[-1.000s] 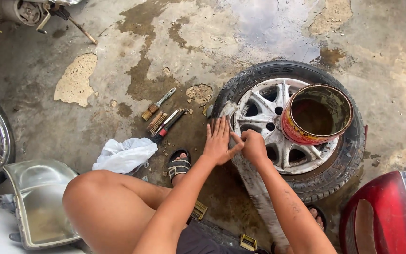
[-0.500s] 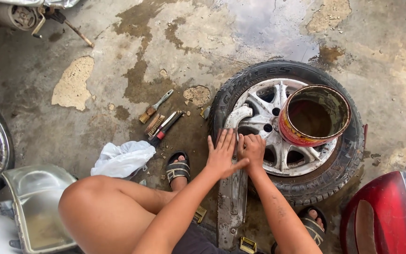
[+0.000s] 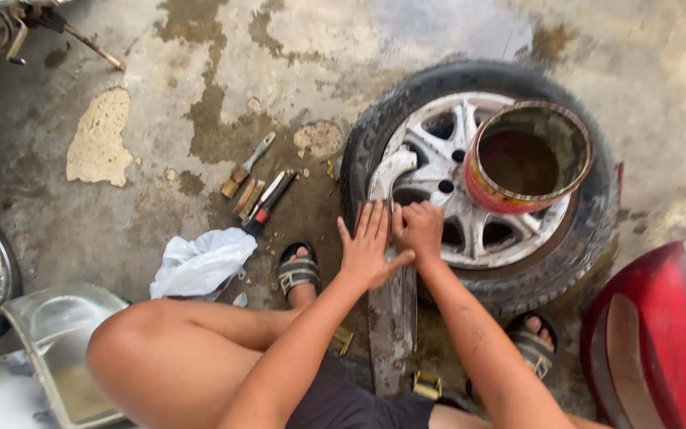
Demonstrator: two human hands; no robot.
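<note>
Tray (image 3: 41, 334): well left of the left hand, on the floor; metal, shallow, seemingly only a film of residue inside.
Rag (image 3: 200, 262): left of the left hand, crumpled white, beside the sandalled foot.
Hand tools (image 3: 260, 187): up and left of the left hand, several lying side by side on the floor.
Left hand (image 3: 368, 246): fingers straight and together, palm laid flat on the lever at the wheel's near edge.
Lever (image 3: 392, 278): flat metal bar under both hands; curved tip hooked over the rim, tail running back between the legs.
Right hand (image 3: 419, 229): closed in a fist around the lever, touching the left hand.
Wheel (image 3: 438, 187): tyre on an alloy rim, flat on the floor just ahead of both hands.
Can (image 3: 529, 159): right of the right hand, standing tilted on the spokes; open top, brown inside, contents not discernible.
Risk, lever: the tip may slip off the rim under load; fingers could be pinched.
Risk, can: jolting the wheel may tip it.
</note>
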